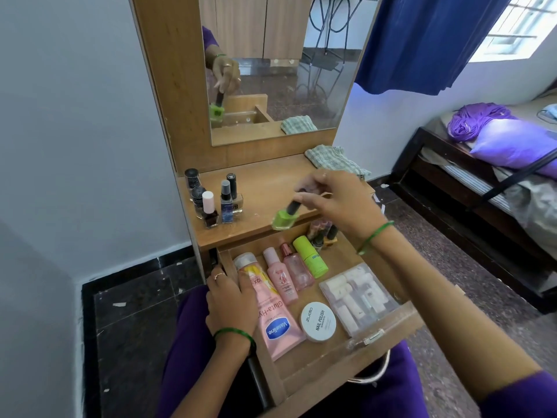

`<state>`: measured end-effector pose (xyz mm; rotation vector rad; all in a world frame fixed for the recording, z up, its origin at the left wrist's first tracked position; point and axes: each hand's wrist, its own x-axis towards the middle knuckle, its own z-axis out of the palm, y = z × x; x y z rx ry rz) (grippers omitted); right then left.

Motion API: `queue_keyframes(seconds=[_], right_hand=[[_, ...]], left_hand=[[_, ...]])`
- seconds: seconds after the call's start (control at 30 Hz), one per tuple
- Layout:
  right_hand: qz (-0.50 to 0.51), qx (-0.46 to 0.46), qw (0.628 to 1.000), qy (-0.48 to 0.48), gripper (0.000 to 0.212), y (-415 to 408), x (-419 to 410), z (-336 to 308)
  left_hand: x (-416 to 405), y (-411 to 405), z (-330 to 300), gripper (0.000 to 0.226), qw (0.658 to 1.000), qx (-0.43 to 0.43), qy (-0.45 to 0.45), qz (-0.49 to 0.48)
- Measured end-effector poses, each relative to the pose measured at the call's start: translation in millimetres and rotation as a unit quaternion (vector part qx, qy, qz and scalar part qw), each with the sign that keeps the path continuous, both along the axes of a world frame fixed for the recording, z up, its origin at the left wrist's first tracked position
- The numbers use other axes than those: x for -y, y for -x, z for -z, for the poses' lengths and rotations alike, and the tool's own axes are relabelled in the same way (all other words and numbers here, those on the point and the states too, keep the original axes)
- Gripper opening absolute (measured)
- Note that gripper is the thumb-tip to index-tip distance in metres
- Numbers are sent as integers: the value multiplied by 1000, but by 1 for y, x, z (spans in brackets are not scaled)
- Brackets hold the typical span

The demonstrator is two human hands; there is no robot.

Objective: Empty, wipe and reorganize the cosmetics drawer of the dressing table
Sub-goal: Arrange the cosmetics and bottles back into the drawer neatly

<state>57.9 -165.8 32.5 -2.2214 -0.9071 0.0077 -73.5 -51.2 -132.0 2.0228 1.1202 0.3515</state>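
Fingers (304,191) of the right hand (337,200) pinch the dark cap of a bright green square nail polish bottle (284,219). The little bottle hangs tilted just over the front edge of the brown wooden bench (271,182), right above the back of the open wooden drawer (346,360).

The left hand (230,300) rests on the left wall of the drawer, with its fingers curled over the edge. Both wrists wear thin green bangles.

Inside the drawer lies a pink squeezy tube with a blue label (272,312), next to the left hand. Beside it lie a pink pump bottle (280,276), a clear pink bottle (297,267) and a yellow-green bottle (310,256), all side by side. A round white tub with "nail polish" written on its lid (318,321) sits near the front. To its right is a clear plastic box full of small white things (358,294). A few small bottles (322,235) stand at the back of the drawer, under the right hand.

On the bench, at the left, stands a group of nail polish bottles (214,197) with black, grey and pale pink caps. A checked green and white cloth (334,159) lies bunched up at the back right corner. The tall mirror (277,64) above shows the hand and the green bottle again.

A bed with a purple pillow (512,146) stands well apart on the right, under a blue curtain (422,40).
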Motion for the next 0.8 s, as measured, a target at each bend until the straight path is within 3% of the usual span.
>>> queue_keyframes(seconds=[0.33, 0.8], right_hand=[[157, 9, 982, 103, 3, -38, 88, 34], [197, 4, 967, 163, 13, -67, 84, 91]], left_hand=[[1, 1, 1, 39, 1000, 20, 1, 1], [-1, 1, 1, 40, 1000, 14, 4, 7]])
